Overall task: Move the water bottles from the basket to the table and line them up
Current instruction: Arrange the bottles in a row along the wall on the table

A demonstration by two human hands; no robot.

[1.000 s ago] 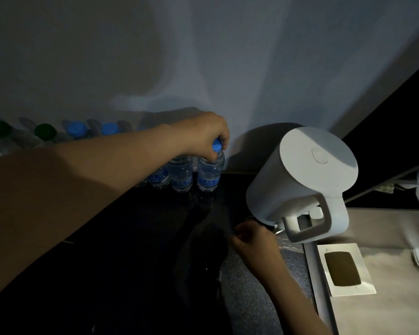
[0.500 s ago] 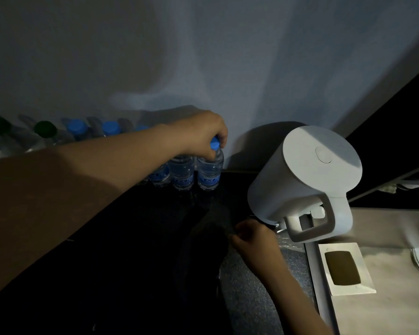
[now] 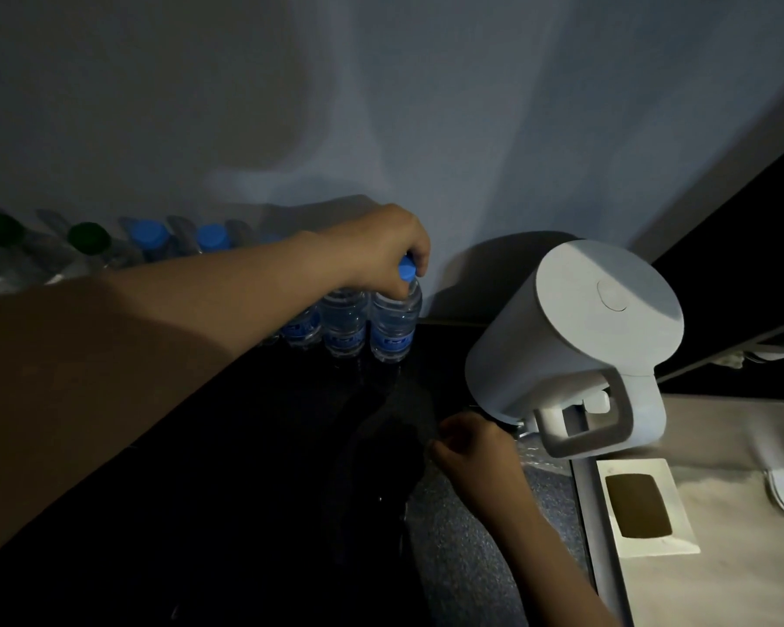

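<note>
Left hand (image 3: 381, 251) reaches across the dark bench (image 3: 245, 468), fingers curled round the blue cap (image 3: 407, 269) of the end bottle (image 3: 394, 323). That bottle stands upright on the bench, at the right end of the row of bottles (image 3: 345, 319) against the wall. Right hand (image 3: 471, 450) rests low, just beside the white kettle (image 3: 575, 328). Its fingers are curled, but it is too dim to tell whether it holds anything.

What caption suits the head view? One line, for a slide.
Left hand grips the cap of the end bottle in a row along the wall; right hand near a white kettle.
</note>
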